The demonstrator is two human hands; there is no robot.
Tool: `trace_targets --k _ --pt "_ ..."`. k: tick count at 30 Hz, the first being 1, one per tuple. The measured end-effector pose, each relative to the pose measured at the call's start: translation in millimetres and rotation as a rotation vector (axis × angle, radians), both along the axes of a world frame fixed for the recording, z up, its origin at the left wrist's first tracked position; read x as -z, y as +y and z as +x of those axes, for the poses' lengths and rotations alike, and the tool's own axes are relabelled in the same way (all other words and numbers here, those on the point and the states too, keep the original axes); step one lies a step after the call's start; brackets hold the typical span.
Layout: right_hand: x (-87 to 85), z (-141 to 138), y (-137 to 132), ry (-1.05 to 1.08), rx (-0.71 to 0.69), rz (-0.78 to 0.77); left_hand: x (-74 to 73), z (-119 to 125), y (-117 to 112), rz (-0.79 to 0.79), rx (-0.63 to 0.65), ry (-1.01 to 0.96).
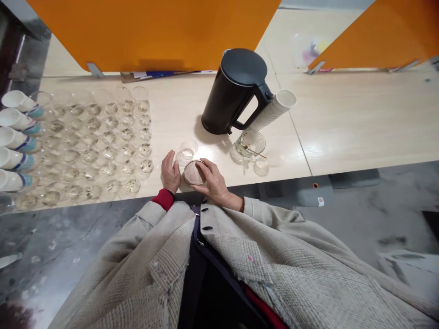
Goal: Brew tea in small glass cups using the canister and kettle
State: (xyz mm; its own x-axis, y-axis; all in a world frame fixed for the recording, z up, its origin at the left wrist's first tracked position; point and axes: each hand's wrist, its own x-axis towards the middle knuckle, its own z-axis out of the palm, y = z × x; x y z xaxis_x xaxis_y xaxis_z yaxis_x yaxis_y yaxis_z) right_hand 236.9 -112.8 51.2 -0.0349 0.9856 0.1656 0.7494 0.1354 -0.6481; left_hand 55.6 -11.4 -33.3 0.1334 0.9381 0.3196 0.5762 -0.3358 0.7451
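My right hand (213,183) grips a round, wood-topped lid (195,173) near the table's front edge, its thumb lying across the top. Whether a jar sits under the lid is hidden. To its left, my left hand (170,172) rests on its side by the table edge, fingers stretched out and holding nothing. Just beyond both hands stands a small clear plastic cup (188,150). Farther right is a ribbed glass bowl (251,143) with a thin golden spoon (255,151) leaning in it.
A black kettle (236,91) stands behind the hands, with a slanted stack of white paper cups (274,109) beside it. Rows of clear cups with dark bits inside (92,146) fill the left, bordered by white-and-blue paper cups (15,157). Orange partitions (154,32) rise behind.
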Motion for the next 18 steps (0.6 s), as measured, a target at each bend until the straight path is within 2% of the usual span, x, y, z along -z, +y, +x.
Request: trace_targets --k 7,10,15,18 --pt "6.3 -3 -1 -0.014 -0.002 0.023 -4.6 -11 -12 -0.014 0.041 -0.106" --pt "4.9 -3 -1 -0.017 -0.008 0.027 -10.7 -23 -29 -0.032 0.142 -0.130" --pt "4.1 -5 1 -0.060 0.008 0.007 -21.6 -31 -52 -0.027 0.391 -0.023" --pt "6.3 -7 3 -0.077 0.021 0.009 -20.6 -22 -54 -0.064 0.400 0.032"
